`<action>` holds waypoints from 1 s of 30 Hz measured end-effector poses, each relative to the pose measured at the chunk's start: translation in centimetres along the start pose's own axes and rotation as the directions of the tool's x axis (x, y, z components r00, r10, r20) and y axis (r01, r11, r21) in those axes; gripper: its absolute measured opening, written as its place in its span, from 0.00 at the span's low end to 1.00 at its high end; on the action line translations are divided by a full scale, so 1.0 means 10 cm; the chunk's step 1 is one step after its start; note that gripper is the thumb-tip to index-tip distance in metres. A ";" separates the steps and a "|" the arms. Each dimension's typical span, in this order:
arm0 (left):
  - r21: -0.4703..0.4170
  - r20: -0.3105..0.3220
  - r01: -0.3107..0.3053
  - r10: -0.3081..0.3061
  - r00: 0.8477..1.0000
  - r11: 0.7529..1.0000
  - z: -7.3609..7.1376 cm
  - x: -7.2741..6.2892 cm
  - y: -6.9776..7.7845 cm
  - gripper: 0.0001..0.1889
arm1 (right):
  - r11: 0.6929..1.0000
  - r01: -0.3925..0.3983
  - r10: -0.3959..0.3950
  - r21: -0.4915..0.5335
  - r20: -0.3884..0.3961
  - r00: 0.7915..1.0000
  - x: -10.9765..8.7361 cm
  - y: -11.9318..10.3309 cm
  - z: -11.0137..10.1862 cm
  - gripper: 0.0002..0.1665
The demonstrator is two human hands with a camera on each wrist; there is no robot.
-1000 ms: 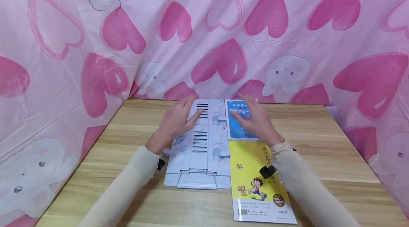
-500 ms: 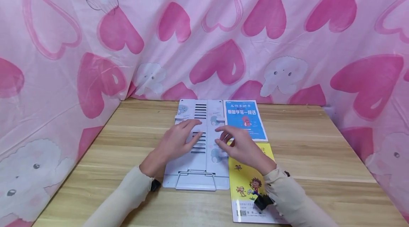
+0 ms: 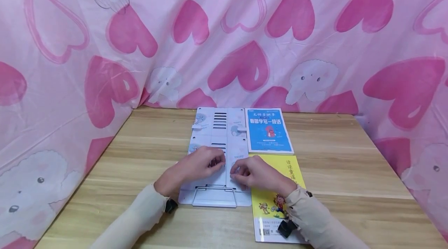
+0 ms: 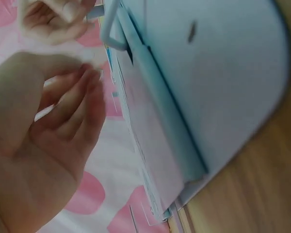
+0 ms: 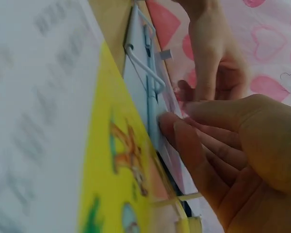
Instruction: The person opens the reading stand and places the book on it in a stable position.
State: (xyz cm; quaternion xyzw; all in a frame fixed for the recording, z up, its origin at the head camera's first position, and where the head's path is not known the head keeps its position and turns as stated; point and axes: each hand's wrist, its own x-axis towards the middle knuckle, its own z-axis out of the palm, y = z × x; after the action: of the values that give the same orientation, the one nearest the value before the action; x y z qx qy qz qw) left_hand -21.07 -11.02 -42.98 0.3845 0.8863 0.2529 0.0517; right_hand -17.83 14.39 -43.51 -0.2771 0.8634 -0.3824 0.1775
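The left hand (image 3: 199, 164) covers some lower slots of the folding book stand (image 3: 219, 136), and the right hand (image 3: 260, 172) hides part of its right side. Whether fingertips touch the stand cannot be told. The right sleeve (image 3: 318, 218) blocks the lower right of the yellow children's book (image 3: 262, 196); its print smears unreadably in the right wrist view, where the left edge crops the cover. Fine lines on the blue workbook (image 3: 269, 132) are too small to read. The head view's bottom edge cuts both sleeves.
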 end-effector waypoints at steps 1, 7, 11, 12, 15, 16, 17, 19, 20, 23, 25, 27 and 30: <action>-0.029 0.047 -0.005 0.007 0.999 1.000 -0.01 -0.01 -0.01 0.03 | 1.000 0.001 -0.001 0.013 0.024 1.000 0.00 0.00 0.01 0.06; -0.147 0.266 0.018 0.022 0.964 0.989 -0.08 -0.08 -0.01 0.02 | 1.000 0.017 -0.017 0.005 0.100 0.995 0.00 0.00 0.05 0.05; -0.175 0.355 0.055 0.010 0.935 0.983 -0.17 -0.15 0.01 0.07 | 1.000 0.006 -0.006 0.001 0.129 0.992 -0.01 -0.01 0.06 0.05; -0.173 0.370 0.065 0.004 0.929 0.983 -0.19 -0.16 0.02 0.08 | 1.000 0.001 -0.001 0.003 0.136 0.991 -0.01 -0.01 0.06 0.04; -0.161 0.388 0.090 -0.021 0.921 0.983 -0.24 -0.19 0.04 0.08 | 1.000 -0.009 0.009 0.002 0.148 0.989 -0.02 -0.02 0.06 0.03; -0.153 0.389 0.092 -0.026 0.921 0.984 -0.24 -0.20 0.04 0.08 | 1.000 -0.012 0.012 -0.001 0.148 0.989 -0.02 -0.03 0.06 0.04; -0.146 0.389 0.096 -0.032 0.921 0.985 -0.25 -0.20 0.04 0.08 | 1.000 -0.013 0.014 -0.005 0.144 0.989 -0.02 -0.04 0.06 0.04; -0.134 0.385 0.094 -0.035 0.922 0.986 -0.26 -0.20 0.05 0.07 | 1.000 -0.014 0.016 -0.017 0.133 0.991 -0.02 -0.04 0.05 0.04; -0.129 0.383 0.089 -0.033 0.923 0.988 -0.26 -0.20 0.05 0.07 | 1.000 -0.018 0.021 -0.022 0.127 0.992 -0.03 -0.05 0.05 0.03; -0.103 0.373 0.072 -0.028 0.927 0.992 -0.25 -0.20 0.05 0.07 | 0.999 -0.028 0.031 -0.030 0.107 0.994 -0.03 -0.05 0.05 0.04; -0.087 0.363 0.068 -0.032 0.931 0.994 -0.24 -0.21 0.05 0.07 | 0.999 -0.030 0.034 -0.035 0.102 0.994 -0.04 -0.05 0.05 0.06; -0.077 0.351 0.072 -0.040 0.936 0.994 -0.23 -0.22 0.05 0.08 | 0.999 -0.029 0.033 -0.040 0.109 0.993 -0.05 -0.05 0.05 0.08; -0.076 0.338 0.080 -0.050 0.940 0.994 -0.23 -0.25 0.05 0.09 | 0.998 -0.026 0.032 -0.049 0.132 0.991 -0.07 -0.05 0.04 0.11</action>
State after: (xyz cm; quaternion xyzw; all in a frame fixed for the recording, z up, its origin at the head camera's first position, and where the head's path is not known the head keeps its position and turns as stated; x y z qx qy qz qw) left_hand -19.63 -13.43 -41.02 0.3898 0.8647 0.2209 0.2270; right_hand -16.94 14.30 -43.33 -0.2934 0.8623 -0.3402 0.2336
